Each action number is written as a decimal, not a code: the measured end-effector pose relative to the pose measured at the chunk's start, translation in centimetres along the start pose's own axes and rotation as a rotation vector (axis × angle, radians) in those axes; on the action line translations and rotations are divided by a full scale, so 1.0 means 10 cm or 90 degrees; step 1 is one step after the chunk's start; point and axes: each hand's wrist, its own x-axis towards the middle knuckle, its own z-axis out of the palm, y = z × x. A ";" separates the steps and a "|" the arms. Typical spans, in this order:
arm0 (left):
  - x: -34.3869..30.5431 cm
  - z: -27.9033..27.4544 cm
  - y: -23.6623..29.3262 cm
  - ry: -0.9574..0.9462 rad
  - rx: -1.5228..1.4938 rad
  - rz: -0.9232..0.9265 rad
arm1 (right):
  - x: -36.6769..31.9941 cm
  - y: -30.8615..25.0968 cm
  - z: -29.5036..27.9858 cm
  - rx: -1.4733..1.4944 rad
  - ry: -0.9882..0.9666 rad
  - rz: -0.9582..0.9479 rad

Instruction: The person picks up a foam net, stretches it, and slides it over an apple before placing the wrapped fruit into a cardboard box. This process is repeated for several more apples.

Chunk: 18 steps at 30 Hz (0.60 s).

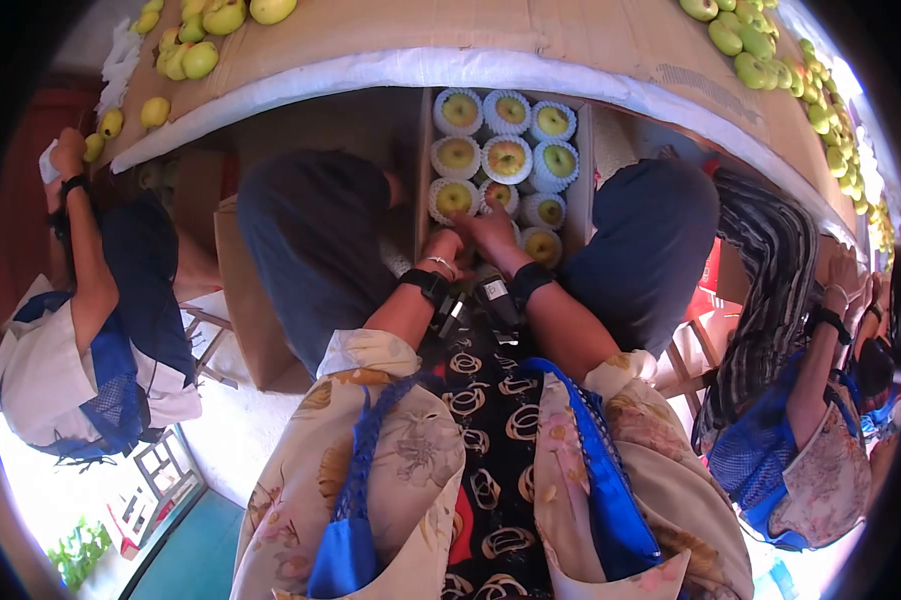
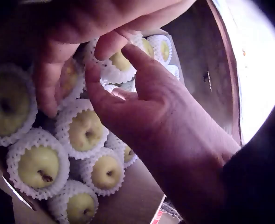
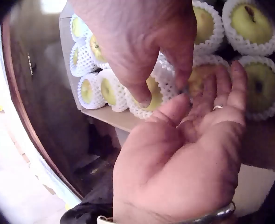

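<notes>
Apples in white foam nets fill a cardboard box (image 1: 426, 150) between the person's knees. My right hand (image 3: 137, 42) reaches down into the box, its thumb and a finger on either side of one netted apple (image 3: 154, 91). In the left wrist view, the same right hand (image 2: 161, 102) comes in from the right. My left hand (image 3: 179, 154) is palm up beside it, fingers extended over a reddish apple (image 3: 199, 79). Seen in the left wrist view, the left hand (image 2: 81, 32) crosses the top, one finger hanging beside that reddish apple (image 2: 68, 80). In the head view the hands meet at the box's near end.
Above the box runs a cardboard-covered table (image 1: 420, 35) with a white edge. Loose yellow-green fruit (image 1: 200, 60) lies at its left, more green fruit (image 1: 755, 70) at its right. Another cardboard box (image 1: 260, 300) stands by the left knee. People sit on both sides.
</notes>
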 end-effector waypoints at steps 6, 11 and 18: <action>-1.42 -0.31 0.69 -0.516 -0.134 0.236 | -0.34 -0.41 -0.37 -0.007 -0.183 0.172; -2.42 -1.57 1.03 -0.249 -0.074 0.664 | -0.87 -0.80 -0.40 -0.045 -0.464 0.181; -0.44 -3.85 0.11 0.415 0.516 0.371 | -0.87 -0.54 -0.28 -0.158 -0.537 0.180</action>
